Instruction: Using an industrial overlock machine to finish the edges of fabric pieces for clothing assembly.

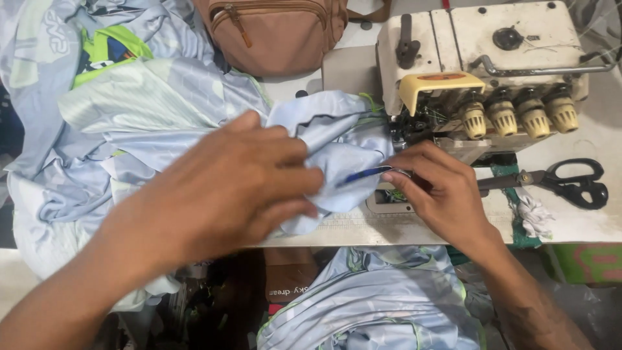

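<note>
**Pale blue cloth bunched at the needle**

From the head camera: the left hand [223, 188] lies flat, fingers together, pressing down a bunched fold of pale blue, silky printed fabric [337, 139] on the worn white sewing table [583, 223]. The right hand [435, 188] pinches the cloth's dark-edged seam just before the cream overlock sewing machine [486, 65]. That fabric looks light, limp and slippery; best gripped near the seam edge, I'd judge. Black-handled steel scissors [570, 181] lie to the right, a tan zipped canvas bag [278, 29] sits behind.
</note>
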